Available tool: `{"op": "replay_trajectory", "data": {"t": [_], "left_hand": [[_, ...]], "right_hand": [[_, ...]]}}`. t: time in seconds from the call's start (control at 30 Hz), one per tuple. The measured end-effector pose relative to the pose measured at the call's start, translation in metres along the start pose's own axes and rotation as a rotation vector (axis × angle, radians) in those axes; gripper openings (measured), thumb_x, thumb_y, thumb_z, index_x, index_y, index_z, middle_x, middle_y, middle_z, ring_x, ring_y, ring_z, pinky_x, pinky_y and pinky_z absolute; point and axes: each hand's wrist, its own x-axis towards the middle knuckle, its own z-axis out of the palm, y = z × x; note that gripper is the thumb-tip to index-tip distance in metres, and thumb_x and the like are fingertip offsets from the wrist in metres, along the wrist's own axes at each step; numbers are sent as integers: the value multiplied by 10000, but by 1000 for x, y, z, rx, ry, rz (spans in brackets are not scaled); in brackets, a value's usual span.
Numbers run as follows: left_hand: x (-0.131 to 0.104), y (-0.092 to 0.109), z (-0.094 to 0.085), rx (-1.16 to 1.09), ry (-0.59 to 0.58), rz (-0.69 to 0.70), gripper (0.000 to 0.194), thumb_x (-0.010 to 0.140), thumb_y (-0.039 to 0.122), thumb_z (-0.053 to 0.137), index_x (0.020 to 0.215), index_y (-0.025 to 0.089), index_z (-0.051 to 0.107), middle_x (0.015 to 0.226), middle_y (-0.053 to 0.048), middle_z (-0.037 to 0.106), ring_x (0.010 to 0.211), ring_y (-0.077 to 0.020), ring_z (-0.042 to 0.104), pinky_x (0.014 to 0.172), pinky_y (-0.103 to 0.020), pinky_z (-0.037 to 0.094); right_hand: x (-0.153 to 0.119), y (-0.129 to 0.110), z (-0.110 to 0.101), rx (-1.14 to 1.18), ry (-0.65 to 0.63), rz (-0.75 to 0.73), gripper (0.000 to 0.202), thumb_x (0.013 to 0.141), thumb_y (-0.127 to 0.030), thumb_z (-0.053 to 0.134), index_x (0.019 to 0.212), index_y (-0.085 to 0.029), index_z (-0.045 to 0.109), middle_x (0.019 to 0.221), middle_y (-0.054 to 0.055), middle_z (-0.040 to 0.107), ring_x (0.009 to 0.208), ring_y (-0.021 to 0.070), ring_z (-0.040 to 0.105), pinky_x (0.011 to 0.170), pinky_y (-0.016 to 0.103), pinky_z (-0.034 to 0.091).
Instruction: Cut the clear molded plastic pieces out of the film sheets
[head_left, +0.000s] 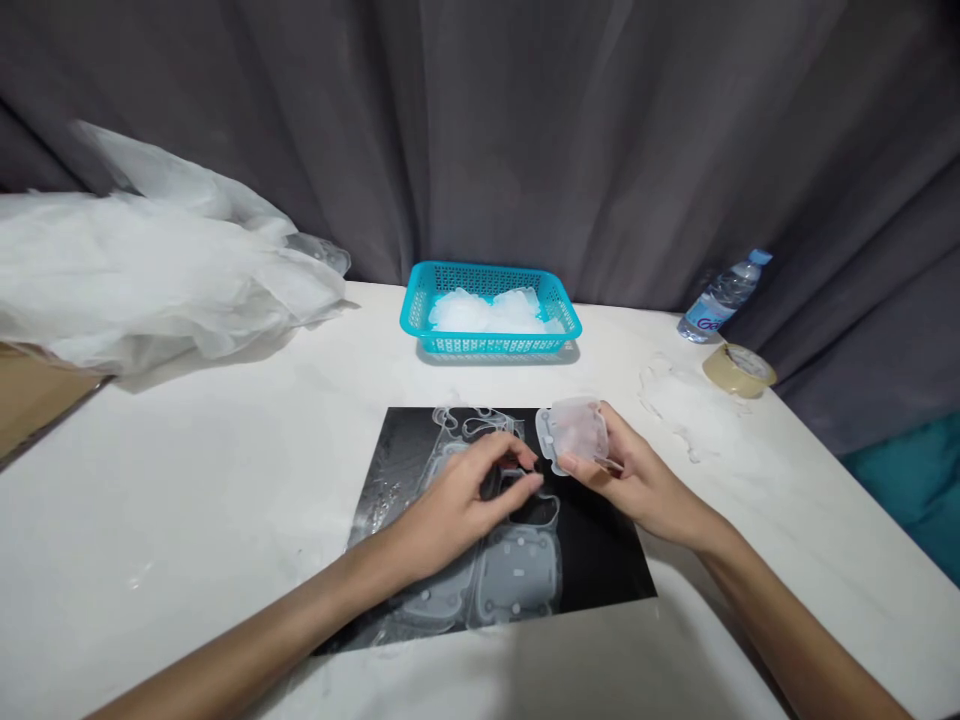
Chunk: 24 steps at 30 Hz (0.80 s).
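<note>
My right hand (pixel 626 470) grips a translucent, frosted plastic piece (pixel 574 432) with rounded corners and a small hole, thumb in front and fingers behind. Over the black mat (pixel 600 560), my left hand (pixel 480 485) is curved, with a small gap between thumb and fingertips and nothing visible in it. Beneath and beside it lie moulded clear plastic sheets (pixel 517 575) with rounded panels and thin looping edges. A loose curly strip (pixel 480 420) of the same plastic shows at the mat's far edge. My left hand hides part of these sheets.
Beyond the mat stands a turquoise basket (pixel 491 343) holding frosted plastic pieces (pixel 491 312). A heap of white plastic film (pixel 150 270) lies left, by brown cardboard (pixel 37 400). At right are a water bottle (pixel 724 300), a tape roll (pixel 739 370) and clear scraps (pixel 690 405).
</note>
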Motion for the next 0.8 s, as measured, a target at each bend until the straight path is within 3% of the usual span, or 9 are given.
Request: {"op": "replay_trajectory", "data": {"t": [0.13, 0.3, 0.43, 0.6, 0.8], "left_hand": [[-4, 16, -1, -49, -24, 6, 232, 1044, 425, 612, 1208, 264, 639, 1169, -18, 713, 1074, -211, 669, 934, -309, 495], [-1, 33, -12, -257, 30, 52, 183, 1068, 355, 584, 1217, 258, 626, 1094, -19, 702, 1003, -183, 672, 910, -290, 523], [1, 40, -23, -112, 40, 242, 548, 966, 256, 749, 1458, 303, 510, 1117, -29, 689, 978, -177, 652, 935, -305, 530], [1, 43, -34, 147, -30, 413, 184, 1004, 232, 712, 1182, 268, 742, 1120, -55, 661, 1042, -196, 653, 952, -303, 524], [-3, 51, -34, 231, -12, 448, 200, 1031, 188, 659, 1198, 260, 743, 1010, -31, 568, 910, -154, 621, 862, -248, 528]], "right_hand": [[0, -5, 2, 5, 30, -9, 248, 1015, -387, 687, 1191, -247, 583, 1104, 20, 656, 1010, 185, 642, 886, 282, 517], [-1, -13, 7, 105, 7, -14, 307, 998, -399, 708, 1241, -247, 599, 1128, 27, 671, 1021, 180, 661, 873, 273, 536], [-2, -17, 10, 153, -27, 4, 404, 986, -482, 705, 1298, -253, 590, 1002, 17, 641, 863, 159, 632, 739, 256, 522], [-2, -12, 12, 221, -34, 124, 615, 925, -590, 729, 1416, -276, 532, 893, 2, 590, 648, 129, 479, 553, 239, 392], [0, -5, 15, 349, -101, 183, 624, 915, -609, 735, 1400, -271, 535, 752, -46, 525, 564, 104, 380, 519, 238, 306]]}}
